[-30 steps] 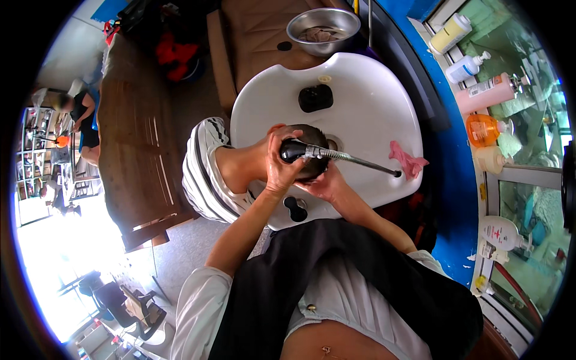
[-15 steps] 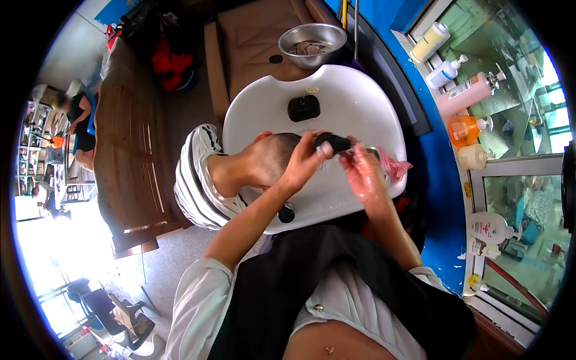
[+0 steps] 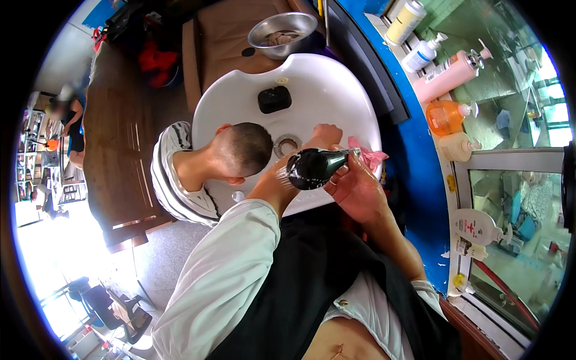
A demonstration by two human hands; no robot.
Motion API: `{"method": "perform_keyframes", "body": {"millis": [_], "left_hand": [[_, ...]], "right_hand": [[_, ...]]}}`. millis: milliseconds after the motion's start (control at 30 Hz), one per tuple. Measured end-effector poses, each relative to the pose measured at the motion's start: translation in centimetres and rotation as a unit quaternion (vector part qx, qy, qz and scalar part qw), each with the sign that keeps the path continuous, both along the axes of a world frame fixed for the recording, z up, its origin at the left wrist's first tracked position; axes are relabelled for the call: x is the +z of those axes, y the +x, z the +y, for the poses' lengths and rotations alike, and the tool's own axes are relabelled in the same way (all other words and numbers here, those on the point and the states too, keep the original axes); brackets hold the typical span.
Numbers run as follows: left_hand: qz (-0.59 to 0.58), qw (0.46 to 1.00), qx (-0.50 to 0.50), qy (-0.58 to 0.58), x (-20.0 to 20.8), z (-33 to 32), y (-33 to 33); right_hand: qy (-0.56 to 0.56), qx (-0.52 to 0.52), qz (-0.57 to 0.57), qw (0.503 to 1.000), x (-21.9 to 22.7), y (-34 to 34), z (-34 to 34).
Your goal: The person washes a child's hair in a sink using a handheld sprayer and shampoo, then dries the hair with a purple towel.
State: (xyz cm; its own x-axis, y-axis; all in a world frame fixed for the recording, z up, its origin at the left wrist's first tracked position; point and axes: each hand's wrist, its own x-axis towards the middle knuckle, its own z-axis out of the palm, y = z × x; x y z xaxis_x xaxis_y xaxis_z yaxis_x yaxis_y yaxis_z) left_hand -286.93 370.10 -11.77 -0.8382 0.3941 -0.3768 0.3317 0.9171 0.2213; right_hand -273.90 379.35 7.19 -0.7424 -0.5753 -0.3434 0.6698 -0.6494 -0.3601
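My right hand (image 3: 359, 192) is closed around the narrow end of a black shower head (image 3: 307, 170). Thin streams of water come from its wide face onto my left forearm. My left hand (image 3: 327, 134) reaches past it over the basin with fingers curled; whatever they may hold is hidden. Beneath is a white wash basin (image 3: 345, 84) with a round drain (image 3: 287, 144). A person with short cropped hair (image 3: 245, 147) leans face down over its left side, wearing a striped top (image 3: 174, 159). A pink cloth (image 3: 367, 156) lies by the right rim, near my hands.
A black pad (image 3: 275, 99) lies in the basin's far part. Beyond it, a metal bowl (image 3: 282, 37) with cloths stands on a brown seat (image 3: 225, 30). Pump bottles (image 3: 445, 117) line the window ledge on the right. A wooden panel (image 3: 123, 144) stands left; another person (image 3: 73, 120) is farther off.
My left hand has left the shower head and stretched across the basin, its forearm now under the spray. My right hand now holds the shower head alone. The whole view has shifted.
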Motion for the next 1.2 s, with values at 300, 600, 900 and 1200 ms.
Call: {"method": "perform_keyframes", "body": {"millis": [300, 600, 900, 1200], "left_hand": [[-0.147, 0.823, 0.100, 0.540, 1.7, -1.2, 2.1], [-0.092, 0.888, 0.200, 0.404, -4.0, -4.2, -0.3], [-0.425, 0.294, 0.383, 0.766, 5.5, -4.8, 2.2], [0.073, 0.895, 0.246, 0.365, 7.5, -5.6, 4.4]], "right_hand": [[-0.010, -0.067, 0.003, 0.998, -4.5, -3.8, 4.5], [-0.052, -0.075, -0.033, 0.995, -9.1, -7.9, 5.8], [0.140, -0.122, -0.012, 0.983, -11.4, -11.3, 5.4], [0.169, -0.029, 0.087, 0.981, -13.3, -9.6, 1.5]]}}
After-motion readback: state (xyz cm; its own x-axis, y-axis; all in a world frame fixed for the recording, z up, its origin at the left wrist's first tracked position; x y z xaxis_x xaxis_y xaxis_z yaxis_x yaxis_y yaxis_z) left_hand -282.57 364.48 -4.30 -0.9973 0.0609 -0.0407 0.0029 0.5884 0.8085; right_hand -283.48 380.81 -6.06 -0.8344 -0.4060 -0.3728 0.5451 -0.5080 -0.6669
